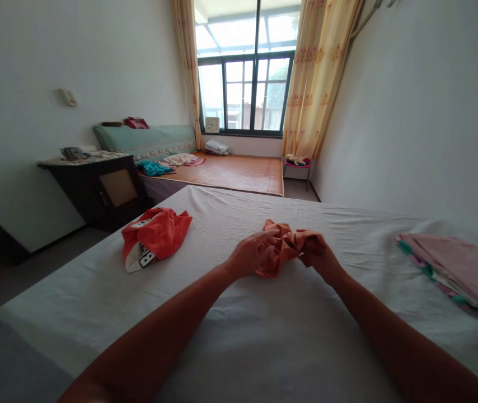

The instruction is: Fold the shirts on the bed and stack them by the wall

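Note:
A crumpled orange cloth garment [279, 254] is bunched between my two hands, just over the white bedsheet [239, 336]. My left hand [251, 254] grips its left side, fingers curled into the folds. On the other side, my right hand [320, 260] is closed around a bunched part of the same cloth. Its exact kind is hidden by the folds. To the left lies a rumpled red-orange garment [159, 232] with a white patch and black lettering. A folded pink cloth stack [461, 266] with green and purple edges rests at the right.
Beyond the sheet stands another bed with a brown mat [239, 170] and a green-covered headboard [150, 140]. A dark cabinet [92, 187] is at the left. Under the curtain [310, 84] stands a small stool [298, 163] bearing a pale object. White walls flank both sides.

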{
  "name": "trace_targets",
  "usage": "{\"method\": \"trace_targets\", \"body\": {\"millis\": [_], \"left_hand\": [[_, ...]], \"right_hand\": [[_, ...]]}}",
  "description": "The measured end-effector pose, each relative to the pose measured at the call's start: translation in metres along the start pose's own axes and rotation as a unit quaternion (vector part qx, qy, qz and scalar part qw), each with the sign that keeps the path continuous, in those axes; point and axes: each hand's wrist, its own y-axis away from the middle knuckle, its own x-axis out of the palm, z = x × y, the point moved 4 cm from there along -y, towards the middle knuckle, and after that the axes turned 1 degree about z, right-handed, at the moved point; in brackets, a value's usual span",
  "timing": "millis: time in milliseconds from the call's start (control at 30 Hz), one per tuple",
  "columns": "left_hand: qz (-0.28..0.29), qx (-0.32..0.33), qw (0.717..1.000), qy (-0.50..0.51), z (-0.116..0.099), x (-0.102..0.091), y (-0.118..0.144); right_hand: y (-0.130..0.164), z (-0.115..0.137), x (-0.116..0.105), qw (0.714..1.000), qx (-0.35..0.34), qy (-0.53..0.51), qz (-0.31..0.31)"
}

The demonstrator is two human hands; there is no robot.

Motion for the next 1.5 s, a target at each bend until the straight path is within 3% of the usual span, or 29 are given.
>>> {"method": "trace_targets", "body": {"millis": [67, 167, 267, 433, 500, 600, 667, 767, 833, 900, 1000, 1100, 1200, 1267, 1333, 1400, 1500], "left_hand": [[-0.001, -0.033, 0.997, -0.070, 0.023, -0.005, 0.003], [0.064, -0.037, 0.989, -0.128, 0.048, 0.001, 0.005], [0.099, -0.047, 0.985, -0.130, 0.052, 0.016, 0.005], [0.064, -0.076, 0.993, -0.059, 0.042, 0.031, -0.001], [0.063, -0.099, 0.992, -0.048, 0.044, 0.030, -0.003], [0.037, -0.122, 0.992, -0.010, 0.053, 0.018, -0.005], [-0.014, -0.136, 0.989, 0.054, 0.060, 0.003, -0.006], [-0.110, -0.185, 0.964, 0.156, 0.072, -0.020, -0.004], [-0.160, -0.217, 0.941, 0.204, 0.079, -0.032, -0.002], [-0.180, -0.245, 0.923, 0.236, 0.083, -0.038, 0.001], [-0.161, -0.278, 0.914, 0.248, 0.084, -0.036, 0.004], [-0.079, -0.251, 0.928, 0.263, 0.071, -0.026, 0.001], [0.063, -0.131, 0.948, 0.283, 0.035, -0.007, -0.003], [0.163, -0.047, 0.945, 0.280, 0.006, 0.008, -0.002], [0.238, 0.014, 0.933, 0.269, -0.018, 0.022, 0.002], [0.277, 0.052, 0.924, 0.260, -0.034, 0.032, 0.006], [0.298, 0.052, 0.917, 0.260, -0.037, 0.037, 0.009]], "right_hand": [[-0.006, -0.012, -0.023, 0.992, 0.063, -0.082, -0.074], [-0.012, -0.020, -0.045, 0.974, 0.104, -0.150, -0.137], [-0.012, -0.021, -0.044, 0.967, 0.153, -0.176, -0.105], [-0.002, -0.010, -0.019, 0.956, 0.203, -0.210, -0.004], [-0.002, -0.006, -0.017, 0.952, 0.204, -0.230, 0.000], [-0.009, -0.006, -0.032, 0.946, 0.180, -0.254, -0.090], [-0.014, -0.009, -0.049, 0.938, 0.160, -0.252, -0.177], [-0.015, -0.020, -0.077, 0.915, 0.165, -0.219, -0.295], [-0.013, -0.030, -0.091, 0.908, 0.182, -0.174, -0.335], [-0.011, -0.036, -0.103, 0.915, 0.171, -0.097, -0.353], [-0.010, -0.026, -0.112, 0.917, 0.062, 0.121, -0.375], [-0.011, -0.002, -0.095, 0.895, -0.059, 0.310, -0.315], [-0.012, 0.019, -0.058, 0.922, -0.120, 0.328, -0.168], [-0.007, 0.031, -0.030, 0.934, -0.148, 0.315, -0.080], [0.000, 0.038, -0.005, 0.936, -0.158, 0.313, -0.019], [0.005, 0.039, 0.011, 0.940, -0.141, 0.310, 0.020], [0.005, 0.034, 0.016, 0.951, -0.109, 0.283, 0.063]]}}
